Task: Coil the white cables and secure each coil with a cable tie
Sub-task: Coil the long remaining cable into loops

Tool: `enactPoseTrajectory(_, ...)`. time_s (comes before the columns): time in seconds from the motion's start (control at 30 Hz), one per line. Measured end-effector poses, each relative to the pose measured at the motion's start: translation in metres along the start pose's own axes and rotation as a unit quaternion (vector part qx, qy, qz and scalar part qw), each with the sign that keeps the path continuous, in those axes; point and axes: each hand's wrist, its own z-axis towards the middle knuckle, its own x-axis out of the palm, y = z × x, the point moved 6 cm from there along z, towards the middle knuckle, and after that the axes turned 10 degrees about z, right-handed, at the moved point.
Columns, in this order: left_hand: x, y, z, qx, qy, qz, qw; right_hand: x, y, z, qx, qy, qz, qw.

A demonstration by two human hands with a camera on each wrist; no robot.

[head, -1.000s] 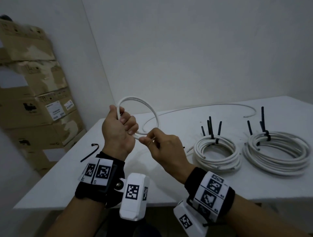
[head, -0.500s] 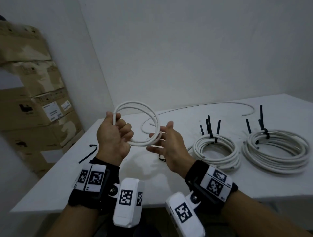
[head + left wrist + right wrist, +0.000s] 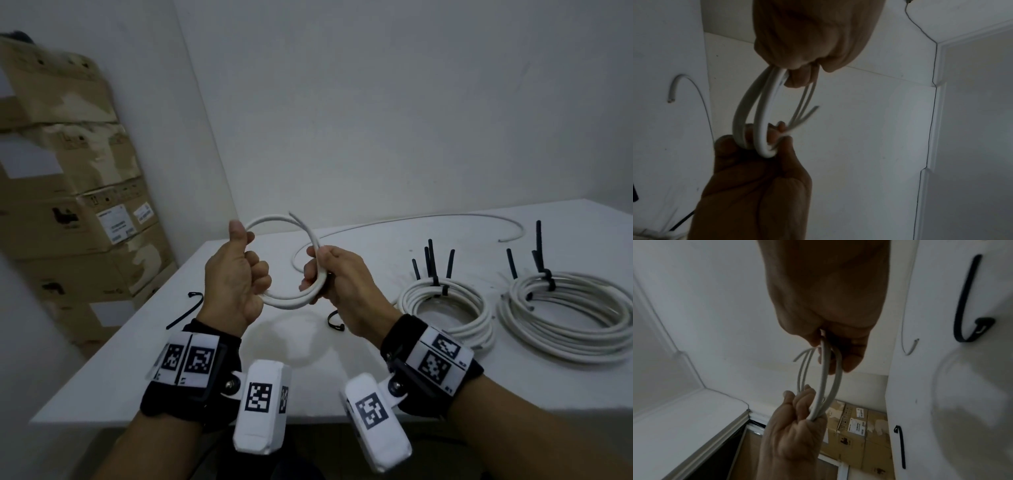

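Note:
I hold a small loop of white cable above the table's near left part, and it shows about two turns. My left hand grips its left side, thumb up. My right hand is curled round its right side. Thin bare strands stick out of the cable's end at the top of the loop. The rest of the cable trails across the table to its far end. Both wrist views show the loop stretched between the two hands. A loose black cable tie lies under my right hand.
Two tied white coils with upright black tie tails lie on the white table at the right. Another black tie lies near the left edge. Cardboard boxes are stacked against the left wall.
My right hand, open beside the loop half a second ago, has closed round its right side. My left hand has turned thumb up, and the loop now lies flatter between the hands.

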Motion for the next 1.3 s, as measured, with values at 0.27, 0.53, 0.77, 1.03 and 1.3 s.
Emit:
enactPoseTrajectory(0.27,0.002,0.004,-0.003,-0.029,0.043,-0.027,0.998,-0.007,-0.005,0.001,0.046,-0.041,0.038,0.997)
enactPoseTrajectory(0.53,0.007,0.008,-0.01,-0.084,0.12,-0.02,0.989,-0.013,0.0,0.0,0.001,-0.062,-0.149,0.987)
enactPoseTrajectory(0.77,0.014,0.011,-0.021,-0.071,0.15,0.177,0.97,0.005,0.031,0.007,-0.171,0.071,-0.363,0.913)
enactPoseTrajectory(1.03,0.027,0.013,-0.018,-0.13,0.197,0.334,0.913,0.04,0.042,0.003,-0.139,0.239,-0.465,0.841)
enactPoseTrajectory(1.3,0.034,0.009,-0.009,-0.142,0.223,0.311,0.913,0.029,0.028,0.008,-0.172,0.212,-0.586,0.763)
